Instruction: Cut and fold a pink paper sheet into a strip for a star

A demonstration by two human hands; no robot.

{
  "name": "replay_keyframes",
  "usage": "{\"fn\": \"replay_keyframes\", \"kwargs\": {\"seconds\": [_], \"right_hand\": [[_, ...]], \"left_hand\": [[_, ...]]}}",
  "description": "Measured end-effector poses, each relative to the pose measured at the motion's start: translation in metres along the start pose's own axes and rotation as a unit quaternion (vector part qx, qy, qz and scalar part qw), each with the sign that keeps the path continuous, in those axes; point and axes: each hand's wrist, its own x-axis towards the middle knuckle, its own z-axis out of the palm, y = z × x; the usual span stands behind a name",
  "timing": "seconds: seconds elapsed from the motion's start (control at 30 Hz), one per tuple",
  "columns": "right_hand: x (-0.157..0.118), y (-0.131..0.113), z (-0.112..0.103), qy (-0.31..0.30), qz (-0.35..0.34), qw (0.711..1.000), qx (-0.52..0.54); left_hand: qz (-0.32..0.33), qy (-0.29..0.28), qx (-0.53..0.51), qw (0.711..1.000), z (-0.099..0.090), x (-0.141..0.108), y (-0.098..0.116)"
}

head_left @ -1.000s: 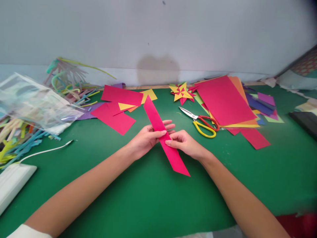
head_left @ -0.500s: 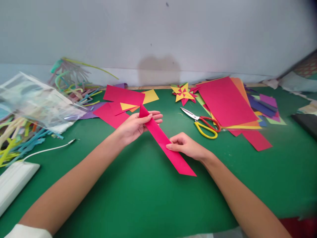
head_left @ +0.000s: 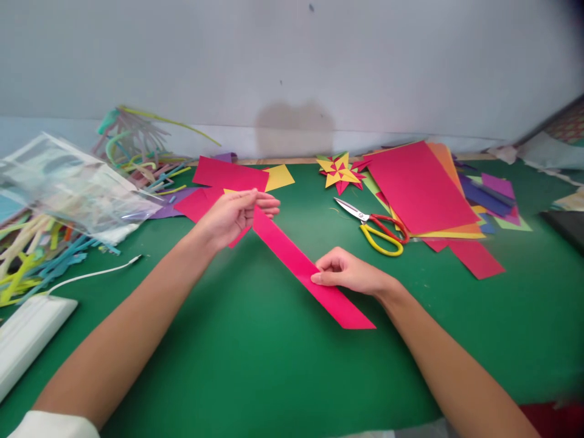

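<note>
A long red paper strip (head_left: 292,255) with slanted ends runs diagonally above the green table. My right hand (head_left: 349,271) pinches it near its lower half, thumb on top. At the strip's upper end is my left hand (head_left: 235,216), palm turned inward and fingers stretched out; the fingers are beside the paper, and I cannot tell whether they touch it. A small red paper piece (head_left: 239,237) shows under the left hand; whether it belongs to the strip is unclear.
Scissors (head_left: 371,225) with red and yellow handles lie to the right, below a red and yellow paper star (head_left: 340,172). Coloured sheets (head_left: 424,188) are stacked at the right. Red sheets (head_left: 230,173), pipe cleaners (head_left: 36,261), a clear bag (head_left: 77,182) and a white power bank-like box (head_left: 34,334) occupy the left.
My left hand has let go of the strip's upper end and moved left, its thumb off the paper. The pointed folded tip no longer shows. My right hand keeps its pinch.
</note>
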Motion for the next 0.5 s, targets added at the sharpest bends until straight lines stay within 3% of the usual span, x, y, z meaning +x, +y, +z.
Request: {"fn": "replay_keyframes", "kwargs": {"seconds": [0.1,0.2,0.3,0.37,0.43,0.5], "right_hand": [[0.002,0.000,0.004,-0.002,-0.005,1.000,0.000],[0.007,0.003,0.009,0.062,-0.009,0.996,0.062],[0.014,0.009,0.012,0.153,-0.044,0.981,0.111],[0.017,0.011,0.012,0.190,-0.065,0.973,0.116],[0.019,0.013,0.013,0.197,-0.079,0.973,0.094],[0.020,0.013,0.013,0.185,-0.089,0.977,0.062]], "left_hand": [[0.026,0.057,-0.029,0.998,-0.019,0.009,0.012],[0.040,0.058,-0.054,0.996,-0.019,0.010,0.013],[-0.017,-0.020,-0.033,0.999,0.004,0.002,-0.006],[-0.062,-0.108,-0.011,0.992,0.025,-0.007,-0.027],[-0.081,-0.201,0.011,0.976,0.044,-0.018,-0.048],[-0.082,-0.218,0.012,0.972,0.058,-0.028,-0.062]]}}
